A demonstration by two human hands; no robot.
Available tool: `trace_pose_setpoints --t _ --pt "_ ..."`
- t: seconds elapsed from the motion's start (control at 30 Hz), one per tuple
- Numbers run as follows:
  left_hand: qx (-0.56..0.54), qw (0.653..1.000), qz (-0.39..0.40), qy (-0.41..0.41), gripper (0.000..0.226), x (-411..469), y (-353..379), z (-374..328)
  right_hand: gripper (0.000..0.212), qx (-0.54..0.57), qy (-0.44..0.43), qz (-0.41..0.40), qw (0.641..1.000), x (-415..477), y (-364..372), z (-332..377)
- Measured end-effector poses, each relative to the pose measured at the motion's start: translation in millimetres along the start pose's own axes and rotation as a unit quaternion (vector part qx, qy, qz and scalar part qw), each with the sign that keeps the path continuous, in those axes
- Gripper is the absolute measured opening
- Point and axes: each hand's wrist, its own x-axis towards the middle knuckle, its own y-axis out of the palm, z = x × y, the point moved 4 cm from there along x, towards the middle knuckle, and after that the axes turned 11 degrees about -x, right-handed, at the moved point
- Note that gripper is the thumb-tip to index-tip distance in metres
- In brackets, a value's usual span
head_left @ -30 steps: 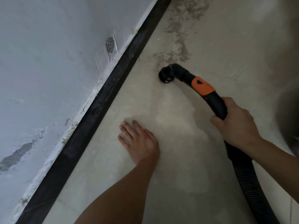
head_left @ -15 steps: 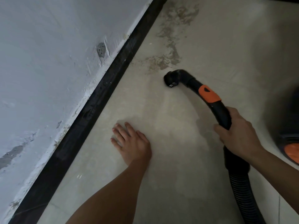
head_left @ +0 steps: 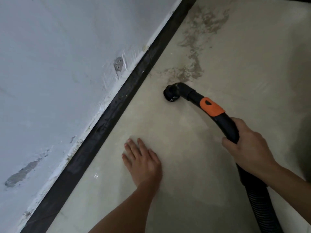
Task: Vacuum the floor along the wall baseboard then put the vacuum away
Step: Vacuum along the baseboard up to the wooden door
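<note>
The right hand [head_left: 250,148] wraps the stiff curved wand [head_left: 226,126] near its orange collar [head_left: 212,106], a sound grip. Its nozzle [head_left: 171,94] seems to touch the floor [head_left: 193,174], right of the baseboard [head_left: 117,105] and apart from it. The ribbed hose [head_left: 262,207] should flex and drag. The left hand [head_left: 143,158] lies flat on the floor.

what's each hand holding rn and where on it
The right hand grips the vacuum hose on its black handle, below the orange collar. The left hand holds nothing.

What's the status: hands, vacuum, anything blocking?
Left hand flat on floor. Right hand grips vacuum hose; nozzle down, apart from baseboard. Stained patch just beyond nozzle.
</note>
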Motion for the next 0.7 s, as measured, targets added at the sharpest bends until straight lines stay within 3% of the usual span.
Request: trace_pose_setpoints --t 0.3,0.5,0.63,0.7 --pt "0.014 1.0 0.007 -0.004 0.062 -0.1 0.6 -0.1 0.056 -0.035 0.013 -0.016 0.999 44.9 -12.2 21.7" --pt "-0.001 1.0 0.01 -0.004 0.063 4.1 3.1 2.2 0.056 -0.049 -0.037 0.015 0.998 35.1 4.8 46.7" --pt "0.002 1.0 -0.001 -0.001 0.068 3.8 3.8 2.0 0.053 -0.044 0.001 -0.023 0.999 68.8 -0.5 50.3" --pt "-0.002 1.0 -0.002 -0.001 0.068 2.8 2.2 0.1 0.05 -0.037 -0.02 -0.02 0.999 80.3 3.7 70.0"
